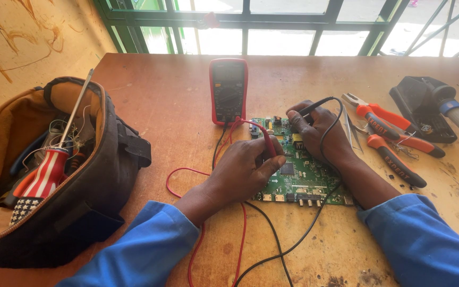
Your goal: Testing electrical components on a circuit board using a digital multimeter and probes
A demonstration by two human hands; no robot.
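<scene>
hiding probe tips (292, 124) – hands (251, 165) cover circuit board (304, 178)

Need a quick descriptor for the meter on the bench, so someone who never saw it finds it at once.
Start at the wooden table under the window. At its far middle, just beyond the green circuit board that the left hand and right hand are probing, lies the multimeter. It is the only red-cased box with a dark face, and the red and black leads run to it.

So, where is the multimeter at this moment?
In the head view the red multimeter lies on the wooden table, centre back, just behind the green circuit board, near the window.
</scene>
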